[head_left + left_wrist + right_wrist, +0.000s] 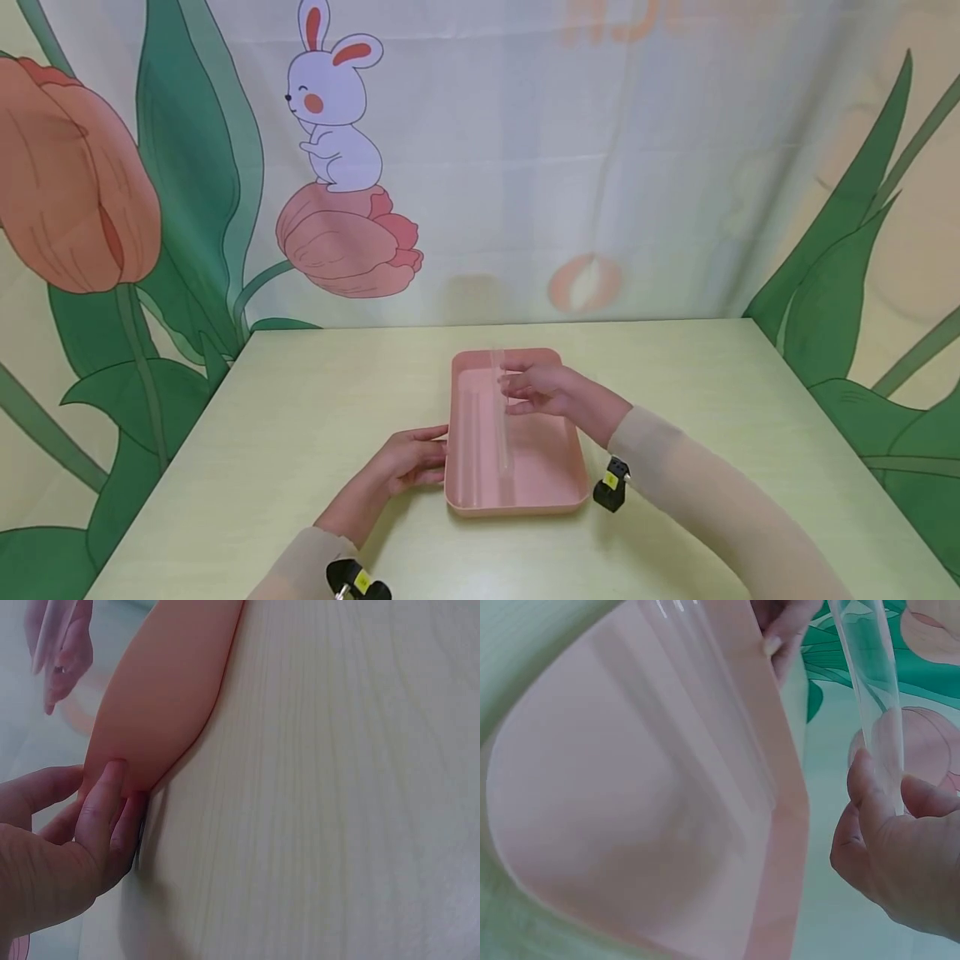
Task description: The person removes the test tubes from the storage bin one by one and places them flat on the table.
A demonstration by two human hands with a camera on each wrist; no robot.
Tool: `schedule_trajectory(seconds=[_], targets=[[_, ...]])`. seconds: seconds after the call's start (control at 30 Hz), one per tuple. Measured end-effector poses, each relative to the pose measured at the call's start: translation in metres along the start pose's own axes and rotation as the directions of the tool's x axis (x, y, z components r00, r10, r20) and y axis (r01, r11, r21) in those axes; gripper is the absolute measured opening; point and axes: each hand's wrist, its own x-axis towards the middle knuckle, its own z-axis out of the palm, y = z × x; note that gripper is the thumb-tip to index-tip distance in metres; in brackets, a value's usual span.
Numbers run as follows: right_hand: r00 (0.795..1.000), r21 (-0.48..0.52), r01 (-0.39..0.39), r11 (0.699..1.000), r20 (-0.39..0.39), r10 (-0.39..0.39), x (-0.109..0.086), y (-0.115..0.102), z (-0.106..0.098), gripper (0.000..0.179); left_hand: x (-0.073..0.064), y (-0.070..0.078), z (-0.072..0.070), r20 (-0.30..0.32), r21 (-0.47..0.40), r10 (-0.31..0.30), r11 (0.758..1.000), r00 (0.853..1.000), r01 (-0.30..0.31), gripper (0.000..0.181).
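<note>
My right hand pinches a clear plastic tube between thumb and fingers, holding it over the pink tray. In the right wrist view the held tube looks hollow and see-through, its lower end between the fingertips. Similar clear tubes lie lengthwise inside the tray along its left side. My left hand rests against the tray's left outer wall. In the left wrist view its fairly straight fingers press on that wall, with one finger up at the rim.
Beneath the tray is a pale wood-grain table. Behind it hangs a curtain printed with tulips and a white rabbit. Black wrist cameras sit on both forearms, the right one close beside the tray's right edge.
</note>
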Motion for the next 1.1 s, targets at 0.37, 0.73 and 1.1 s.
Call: schedule_trajectory(seconds=[0.37,0.73,1.1], targets=[[0.997,-0.008,0.046,0.999,0.056,-0.046,-0.027,-0.011,-0.033,0.061,0.002,-0.002,0.0,-0.002,0.004,0.001,1.0,1.0,-0.001,0.053],[0.996,-0.071,0.075,0.995,0.047,-0.072,-0.056,-0.023,-0.075,0.063,0.001,-0.001,-0.001,-0.009,-0.001,0.007,1.0,1.0,-0.007,0.053],[0.997,-0.088,0.082,0.993,0.015,-0.081,-0.077,-0.028,-0.107,0.066,0.003,-0.002,0.0,-0.019,0.001,-0.003,1.0,1.0,0.003,0.052]])
